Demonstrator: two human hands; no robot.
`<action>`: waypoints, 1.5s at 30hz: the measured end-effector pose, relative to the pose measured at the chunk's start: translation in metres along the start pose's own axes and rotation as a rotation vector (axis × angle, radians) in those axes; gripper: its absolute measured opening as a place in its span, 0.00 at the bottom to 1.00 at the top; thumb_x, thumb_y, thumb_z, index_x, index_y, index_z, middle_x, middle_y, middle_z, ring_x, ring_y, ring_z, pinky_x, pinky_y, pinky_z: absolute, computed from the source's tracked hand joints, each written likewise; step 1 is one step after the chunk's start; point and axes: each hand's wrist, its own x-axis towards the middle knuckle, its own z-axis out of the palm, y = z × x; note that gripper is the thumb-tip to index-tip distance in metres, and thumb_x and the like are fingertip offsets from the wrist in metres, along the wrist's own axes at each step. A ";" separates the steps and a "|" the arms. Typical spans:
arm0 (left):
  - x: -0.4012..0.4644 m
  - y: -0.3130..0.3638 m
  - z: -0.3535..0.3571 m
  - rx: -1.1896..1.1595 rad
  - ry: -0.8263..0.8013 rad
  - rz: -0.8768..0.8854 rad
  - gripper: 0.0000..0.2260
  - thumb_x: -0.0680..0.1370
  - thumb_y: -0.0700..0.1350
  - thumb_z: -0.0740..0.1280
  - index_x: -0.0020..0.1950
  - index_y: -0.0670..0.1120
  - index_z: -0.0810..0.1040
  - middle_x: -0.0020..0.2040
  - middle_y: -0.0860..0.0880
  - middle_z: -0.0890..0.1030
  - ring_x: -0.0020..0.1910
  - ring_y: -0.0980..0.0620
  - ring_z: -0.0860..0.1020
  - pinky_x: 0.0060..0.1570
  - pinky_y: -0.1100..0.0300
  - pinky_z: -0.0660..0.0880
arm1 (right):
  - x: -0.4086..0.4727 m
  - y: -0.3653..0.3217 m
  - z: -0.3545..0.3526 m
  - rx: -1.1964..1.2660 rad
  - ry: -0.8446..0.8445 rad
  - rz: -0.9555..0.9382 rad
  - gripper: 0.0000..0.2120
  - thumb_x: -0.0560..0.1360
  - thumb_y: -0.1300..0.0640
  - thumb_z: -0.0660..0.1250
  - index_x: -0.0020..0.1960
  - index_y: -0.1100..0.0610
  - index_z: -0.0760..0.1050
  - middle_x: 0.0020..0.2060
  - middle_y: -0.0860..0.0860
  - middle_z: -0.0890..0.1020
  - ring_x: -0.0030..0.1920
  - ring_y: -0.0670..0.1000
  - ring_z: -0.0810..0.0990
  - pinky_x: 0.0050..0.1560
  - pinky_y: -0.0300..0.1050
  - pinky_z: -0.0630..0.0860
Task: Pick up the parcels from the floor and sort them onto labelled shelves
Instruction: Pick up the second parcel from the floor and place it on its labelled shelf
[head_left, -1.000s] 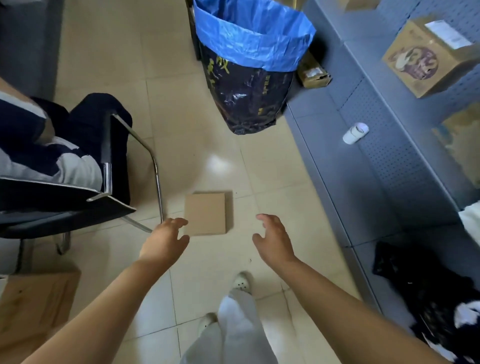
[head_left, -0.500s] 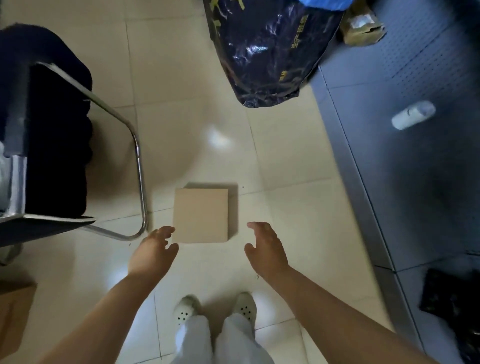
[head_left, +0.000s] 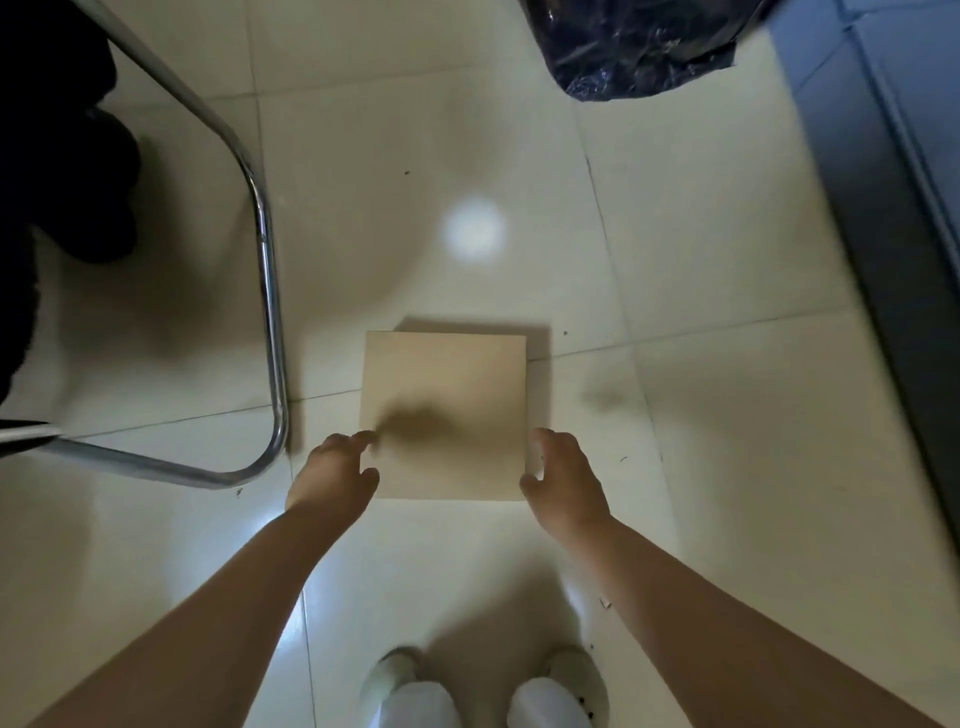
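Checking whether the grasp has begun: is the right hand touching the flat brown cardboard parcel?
Cannot tell. In the head view the right hand overlaps the flat brown cardboard parcel's right edge, blurred.

Dim indoor light is reflected as a round glare spot on the glossy cream floor tiles (head_left: 475, 236); soft hand shadows are cast over the flat tan cardboard parcel (head_left: 447, 415); edges are bowed by wide-angle distortion; slight motion blur is seen throughout.

Your left hand (head_left: 332, 470) covers the near left corner of the cardboard parcel (head_left: 447, 410), and your right hand (head_left: 563, 475) hides its near right edge; whether either touches it you cannot tell. The dark plastic bag (head_left: 634, 47) is cut off at the top edge, the chair frame (head_left: 267, 291) at the left, the blue shelf base (head_left: 893, 171) at the right. Your shoes (head_left: 571, 670) are blurred.
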 end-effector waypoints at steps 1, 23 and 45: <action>0.010 -0.003 0.006 0.003 0.002 -0.004 0.22 0.75 0.43 0.62 0.70 0.50 0.67 0.64 0.44 0.72 0.62 0.45 0.71 0.54 0.54 0.71 | 0.011 0.003 0.007 -0.007 -0.005 0.008 0.23 0.72 0.61 0.60 0.67 0.53 0.64 0.60 0.54 0.70 0.59 0.56 0.71 0.50 0.44 0.69; 0.029 0.002 0.003 -0.659 -0.089 -0.171 0.23 0.70 0.37 0.67 0.65 0.45 0.71 0.61 0.45 0.72 0.54 0.44 0.76 0.44 0.58 0.73 | 0.031 -0.006 0.002 0.392 -0.025 0.233 0.17 0.66 0.63 0.64 0.54 0.58 0.70 0.49 0.55 0.79 0.49 0.58 0.79 0.51 0.53 0.78; -0.263 0.193 -0.299 -0.819 -0.127 0.079 0.19 0.69 0.42 0.63 0.60 0.47 0.74 0.54 0.45 0.80 0.51 0.45 0.78 0.57 0.50 0.75 | -0.292 -0.119 -0.304 0.657 0.237 0.157 0.17 0.70 0.60 0.58 0.54 0.42 0.71 0.47 0.48 0.80 0.50 0.55 0.79 0.49 0.50 0.77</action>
